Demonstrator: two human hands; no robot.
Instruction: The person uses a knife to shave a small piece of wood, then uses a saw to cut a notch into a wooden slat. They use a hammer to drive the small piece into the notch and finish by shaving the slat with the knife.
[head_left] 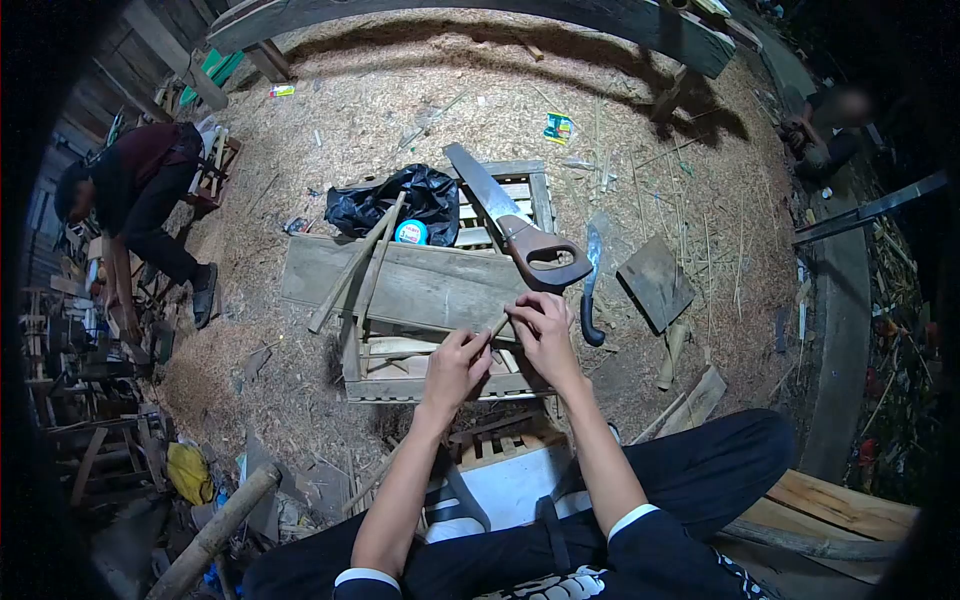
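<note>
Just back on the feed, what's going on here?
The left hand and right hand hold a short stick between them, over a slatted crate. A board lies across the crate. The saw lies just beyond the right hand, with a knife beside its handle. Another person bends down at far left.

One held stick (498,325), one saw (508,220), one knife (588,301), one black bag (430,195), two other people (155,185) (828,135)
</note>
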